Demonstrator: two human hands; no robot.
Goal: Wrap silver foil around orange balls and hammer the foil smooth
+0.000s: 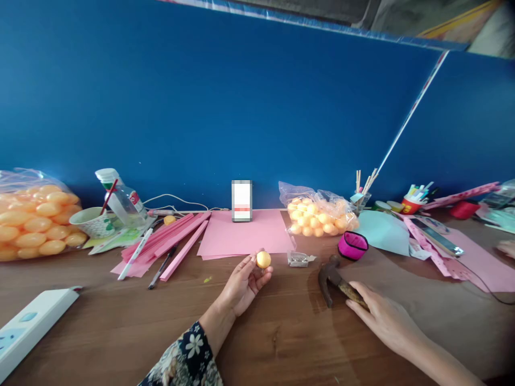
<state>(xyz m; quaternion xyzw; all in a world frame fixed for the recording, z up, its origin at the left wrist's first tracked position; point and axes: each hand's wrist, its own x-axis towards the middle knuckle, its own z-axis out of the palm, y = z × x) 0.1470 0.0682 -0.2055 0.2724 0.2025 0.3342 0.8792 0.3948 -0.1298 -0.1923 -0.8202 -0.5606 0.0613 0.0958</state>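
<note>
My left hand [244,284] pinches a small yellow-orange ball [263,260] between thumb and fingers, above the brown table. My right hand [376,311] is closed around the wooden handle of a claw hammer [333,274], whose dark metal head rests on or just over the tabletop; I cannot tell which. Between the two hands, a little farther back, lies a small clear packet [298,259] of tiny dark pieces. Behind the hammer stands a magenta wristband [353,245] with black edges.
Bags of orange balls stand at left [38,220] and at centre right [317,214]. Pink paper [241,233] lies in front of a phone [242,201]. Pink strips [169,236], a paper cup [93,222], and a power strip [36,327] are on the left. Another person's hand [506,248] shows at far right.
</note>
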